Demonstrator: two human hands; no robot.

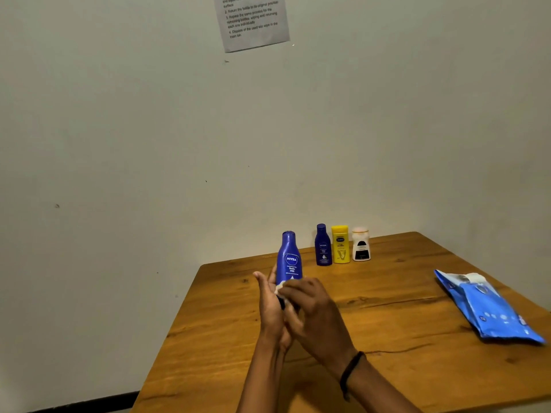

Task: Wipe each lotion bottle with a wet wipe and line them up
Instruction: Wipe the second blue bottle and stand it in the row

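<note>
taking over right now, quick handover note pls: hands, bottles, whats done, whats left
Left hand grips the base of the large Nivea bottle, which is upright.
Right hand presses a wet wipe against the bottle's lower part.
Small Nivea bottle, yellow bottle and white bottle stand in a row by the wall. The wipes pack lies on the right of the table.
Done: the large bottle is mid-wipe. Whether the other three are wiped cannot be told.
Left: finish this bottle, then set it in the row.

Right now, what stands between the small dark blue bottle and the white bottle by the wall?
A yellow lotion bottle stands upright there, seen in the head view.
</note>
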